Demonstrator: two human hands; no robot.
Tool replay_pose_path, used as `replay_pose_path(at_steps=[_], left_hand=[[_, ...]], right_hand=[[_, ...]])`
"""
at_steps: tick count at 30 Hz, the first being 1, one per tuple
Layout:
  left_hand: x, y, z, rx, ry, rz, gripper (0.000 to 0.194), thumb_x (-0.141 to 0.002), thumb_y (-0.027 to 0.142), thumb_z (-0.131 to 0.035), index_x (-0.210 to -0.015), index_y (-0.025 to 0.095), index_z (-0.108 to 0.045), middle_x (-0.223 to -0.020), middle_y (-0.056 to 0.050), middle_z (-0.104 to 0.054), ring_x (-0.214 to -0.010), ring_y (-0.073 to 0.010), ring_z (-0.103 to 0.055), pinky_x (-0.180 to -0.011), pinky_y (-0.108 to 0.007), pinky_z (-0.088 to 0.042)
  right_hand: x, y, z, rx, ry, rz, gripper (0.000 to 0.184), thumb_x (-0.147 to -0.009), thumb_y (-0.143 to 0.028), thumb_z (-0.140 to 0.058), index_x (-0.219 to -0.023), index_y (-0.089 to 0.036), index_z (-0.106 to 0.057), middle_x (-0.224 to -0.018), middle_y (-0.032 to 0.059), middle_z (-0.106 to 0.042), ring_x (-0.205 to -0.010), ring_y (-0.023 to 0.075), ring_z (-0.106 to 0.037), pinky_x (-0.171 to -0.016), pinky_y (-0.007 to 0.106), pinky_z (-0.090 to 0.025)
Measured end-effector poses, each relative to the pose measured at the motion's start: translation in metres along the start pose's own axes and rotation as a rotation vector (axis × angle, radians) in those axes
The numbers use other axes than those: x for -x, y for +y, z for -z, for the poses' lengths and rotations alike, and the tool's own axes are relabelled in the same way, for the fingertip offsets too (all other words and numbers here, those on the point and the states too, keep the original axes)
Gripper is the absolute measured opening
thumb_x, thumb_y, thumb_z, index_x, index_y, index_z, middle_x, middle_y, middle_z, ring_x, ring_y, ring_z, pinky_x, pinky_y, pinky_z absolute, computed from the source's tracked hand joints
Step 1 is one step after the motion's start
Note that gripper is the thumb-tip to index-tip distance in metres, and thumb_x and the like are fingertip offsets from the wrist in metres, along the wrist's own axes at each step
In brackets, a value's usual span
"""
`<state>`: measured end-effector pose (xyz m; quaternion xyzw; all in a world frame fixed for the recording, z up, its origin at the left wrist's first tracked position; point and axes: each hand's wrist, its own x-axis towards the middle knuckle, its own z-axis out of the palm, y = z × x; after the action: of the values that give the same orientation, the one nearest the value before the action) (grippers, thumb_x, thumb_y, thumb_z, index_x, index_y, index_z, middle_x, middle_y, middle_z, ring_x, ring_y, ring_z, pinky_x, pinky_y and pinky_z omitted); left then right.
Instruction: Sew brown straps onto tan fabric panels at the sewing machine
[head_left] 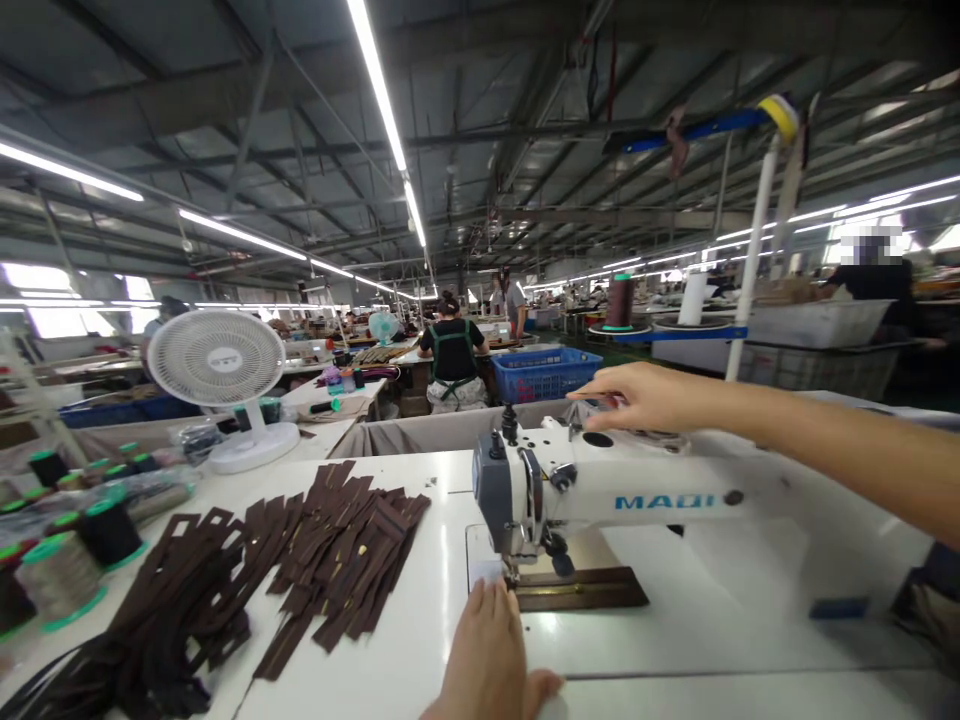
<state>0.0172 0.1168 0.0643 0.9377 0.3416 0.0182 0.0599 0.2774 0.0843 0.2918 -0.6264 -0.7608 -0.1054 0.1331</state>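
My left hand [491, 645] lies flat with fingers stretched out and thumb apart, its fingertips by the needle area of a white sewing machine [600, 490]. Just right of those fingertips, under the machine's arm, a dark brown strip with a gold-coloured line [577, 588] rests on the table. Over the top of the machine reaches my right hand [649, 395], fingers pinched together. Something thin and brownish shows at its fingertips, too small to name. To the left, many dark brown strips [352, 550] lie in a loose pile.
Thread cones [64, 578] stand at the left edge, near a white fan [217, 360]. A thread stand [675, 332] holding spools rises behind the machine. Beyond it sit a blue basket [544, 372] and a person in a green apron [452, 350], back turned.
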Motion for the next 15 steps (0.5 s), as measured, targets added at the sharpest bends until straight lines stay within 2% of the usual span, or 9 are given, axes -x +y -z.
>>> replay_pose_path(at_steps=[1, 3, 5, 7, 10, 12, 13, 15], left_hand=[[0.002, 0.000, 0.000, 0.004, 0.016, -0.007, 0.080, -0.083, 0.059, -0.050, -0.132, -0.004, -0.041, -0.138, -0.027, -0.035, -0.132, -0.0358, -0.033, -0.112, -0.048, -0.027], [0.004, -0.001, -0.002, -0.002, 0.051, -0.004, 0.079, -0.083, 0.059, -0.051, -0.132, -0.002, -0.042, -0.138, -0.026, -0.037, -0.132, -0.0347, -0.033, -0.113, -0.047, -0.027], [0.004, -0.002, -0.006, -0.017, 0.091, 0.001, 0.081, -0.081, 0.061, -0.052, -0.132, -0.001, -0.043, -0.138, -0.025, -0.039, -0.132, -0.0344, -0.034, -0.112, -0.046, -0.028], [0.004, -0.002, -0.009, -0.036, 0.123, -0.020, 0.082, -0.081, 0.062, -0.052, -0.131, -0.002, -0.044, -0.136, -0.026, -0.042, -0.130, -0.0346, -0.037, -0.112, -0.045, -0.029], [0.006, 0.000, -0.010, -0.059, 0.172, -0.062, 0.081, -0.082, 0.062, -0.050, -0.128, -0.004, -0.045, -0.134, -0.027, -0.044, -0.128, -0.0346, -0.041, -0.110, -0.046, -0.031], [0.007, 0.002, -0.008, -0.076, 0.191, -0.075, 0.080, -0.083, 0.061, -0.049, -0.128, -0.005, -0.045, -0.134, -0.028, -0.044, -0.127, -0.0345, -0.042, -0.110, -0.046, -0.031], [0.007, 0.003, -0.007, -0.084, 0.185, -0.076, 0.081, -0.083, 0.061, -0.049, -0.128, -0.006, -0.045, -0.134, -0.028, -0.044, -0.128, -0.0347, -0.041, -0.110, -0.046, -0.031], [0.008, 0.004, -0.005, -0.092, 0.161, -0.082, 0.081, -0.084, 0.061, -0.048, -0.128, -0.007, -0.044, -0.134, -0.029, -0.043, -0.128, -0.0349, -0.040, -0.111, -0.046, -0.030]], right_hand=[[-0.013, 0.005, 0.002, -0.056, -0.118, -0.007, 0.034, -0.081, -0.034, -0.056, -0.105, -0.013, -0.069, -0.073, 0.0000, -0.064, -0.063, 0.0114, -0.056, -0.055, 0.019, -0.037], [-0.029, 0.011, 0.000, -0.146, -0.261, -0.007, 0.027, -0.075, -0.033, -0.063, -0.093, -0.013, -0.072, -0.070, -0.0011, -0.066, -0.061, 0.0107, -0.058, -0.054, 0.017, -0.038], [-0.034, 0.011, -0.006, -0.177, -0.284, -0.024, 0.020, -0.073, -0.030, -0.065, -0.080, -0.013, -0.072, -0.069, 0.0002, -0.067, -0.062, 0.0115, -0.059, -0.054, 0.017, -0.040], [-0.031, 0.009, -0.010, -0.145, -0.210, -0.024, 0.023, -0.073, -0.032, -0.063, -0.072, -0.011, -0.070, -0.065, 0.0006, -0.066, -0.060, 0.0112, -0.059, -0.052, 0.017, -0.038], [-0.024, 0.005, -0.005, -0.065, -0.013, -0.025, 0.051, -0.079, -0.044, -0.039, -0.073, -0.002, -0.068, -0.067, 0.0034, -0.065, -0.072, 0.0136, -0.060, -0.060, 0.023, -0.036], [-0.018, 0.002, 0.003, 0.016, 0.170, -0.048, 0.071, -0.076, -0.045, -0.015, -0.076, 0.006, -0.063, -0.077, 0.0094, -0.064, -0.086, 0.0212, -0.057, -0.064, 0.035, -0.035], [-0.015, 0.002, 0.007, 0.070, 0.260, -0.063, 0.074, -0.074, -0.043, -0.008, -0.076, 0.008, -0.061, -0.084, 0.0122, -0.064, -0.089, 0.0249, -0.055, -0.063, 0.042, -0.034], [-0.008, 0.001, 0.008, 0.168, 0.468, -0.127, 0.073, -0.071, -0.039, -0.003, -0.078, 0.004, -0.062, -0.099, 0.0111, -0.063, -0.090, 0.0252, -0.054, -0.061, 0.043, -0.034]])
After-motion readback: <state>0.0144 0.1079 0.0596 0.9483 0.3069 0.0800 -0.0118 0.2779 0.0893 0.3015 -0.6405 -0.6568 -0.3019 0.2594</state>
